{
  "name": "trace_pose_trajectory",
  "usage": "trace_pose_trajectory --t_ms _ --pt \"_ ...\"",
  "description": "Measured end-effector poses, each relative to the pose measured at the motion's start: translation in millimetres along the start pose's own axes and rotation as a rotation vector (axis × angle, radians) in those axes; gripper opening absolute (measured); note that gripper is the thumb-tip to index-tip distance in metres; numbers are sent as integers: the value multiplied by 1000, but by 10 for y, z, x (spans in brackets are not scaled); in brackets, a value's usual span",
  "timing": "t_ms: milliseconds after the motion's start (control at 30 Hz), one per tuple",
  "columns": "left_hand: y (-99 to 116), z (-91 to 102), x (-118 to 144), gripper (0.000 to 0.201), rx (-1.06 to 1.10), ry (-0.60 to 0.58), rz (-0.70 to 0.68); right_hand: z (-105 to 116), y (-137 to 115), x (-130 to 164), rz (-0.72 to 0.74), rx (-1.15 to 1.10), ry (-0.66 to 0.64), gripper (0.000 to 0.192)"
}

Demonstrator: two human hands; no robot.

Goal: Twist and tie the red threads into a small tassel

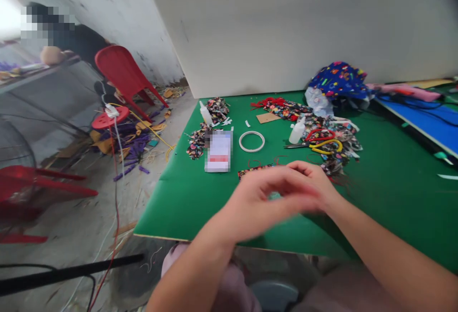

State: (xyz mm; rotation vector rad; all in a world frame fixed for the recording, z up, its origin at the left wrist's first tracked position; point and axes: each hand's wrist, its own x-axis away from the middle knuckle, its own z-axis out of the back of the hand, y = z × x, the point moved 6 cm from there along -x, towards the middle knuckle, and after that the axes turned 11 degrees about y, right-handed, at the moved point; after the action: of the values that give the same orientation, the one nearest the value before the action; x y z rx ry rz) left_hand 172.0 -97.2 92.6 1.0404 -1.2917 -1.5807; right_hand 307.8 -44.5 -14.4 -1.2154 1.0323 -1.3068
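My left hand [266,200] is over the near part of the green table, slightly blurred. Its fingers curve and its thumb stands apart, reaching to the base of my right hand [317,181]. I see nothing held between the left thumb and fingers. My right hand bends in behind the left, so most of its fingers are hidden. Just beyond them a strip of flowered fabric [250,172] lies on the table, partly covered by the left hand. Red-handled scissors [320,134] and a yellow-handled tool [327,147] lie beyond the right hand, beside bunched flowered fabric [345,133].
On the green table [179,197] are a phone [219,152], a tape roll [240,147], glue bottles [296,133] [205,114] and a cardboard piece [268,118]. Blue patterned cloth [338,83] sits at the back. Left are a red chair [119,71], cables and a person at another table.
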Motion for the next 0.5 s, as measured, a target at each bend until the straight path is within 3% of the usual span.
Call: trace_pose_trajectory --t_ms 100,200,300,433,500 --pt "-291 243 -316 18 -178 214 12 12 -63 -8 19 -43 35 24" --pt "-569 334 -472 22 -383 292 57 18 -138 -4 20 -67 52 24" --pt "-689 235 -498 38 -236 219 132 34 -235 10 50 -84 59 24" --pt "-643 22 -465 73 105 146 164 42 -311 33 64 -116 52 24" --pt "-650 -30 -459 75 163 163 175 36 -336 44 79 -120 44 23"
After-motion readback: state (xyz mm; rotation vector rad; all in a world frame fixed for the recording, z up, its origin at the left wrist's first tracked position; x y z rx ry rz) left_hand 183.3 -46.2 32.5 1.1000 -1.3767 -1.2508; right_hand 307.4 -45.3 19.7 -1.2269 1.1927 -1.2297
